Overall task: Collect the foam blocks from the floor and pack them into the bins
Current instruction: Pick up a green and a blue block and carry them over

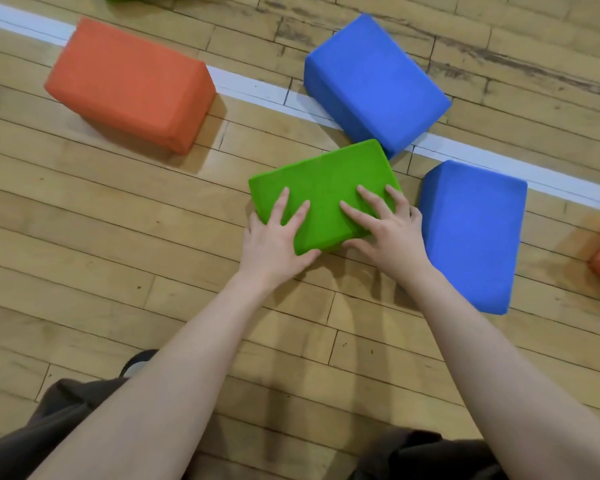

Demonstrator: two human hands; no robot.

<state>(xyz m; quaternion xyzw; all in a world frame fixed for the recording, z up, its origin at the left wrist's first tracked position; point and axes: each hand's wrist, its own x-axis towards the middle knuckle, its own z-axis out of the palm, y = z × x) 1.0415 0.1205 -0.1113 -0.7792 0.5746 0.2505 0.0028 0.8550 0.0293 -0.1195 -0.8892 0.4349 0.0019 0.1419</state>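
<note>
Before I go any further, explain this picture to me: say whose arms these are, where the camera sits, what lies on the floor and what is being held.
There is no machine here. The arms belong to a person, and the single picture comes from a wide-angle camera worn on that person's head, looking forward and down.

The surface is a wooden floor with a white line painted across it. Foam blocks lie on it: a green block in the middle, an orange block to the left, and two blue blocks, the far blue block and the near blue block. Bits of another orange block and another green one show at the picture's edges.

The left hand and right hand both grip the green block, fingers spread over its top, thumbs at its near side. Whether it has left the floor, I cannot tell. No bin is in view.
</note>
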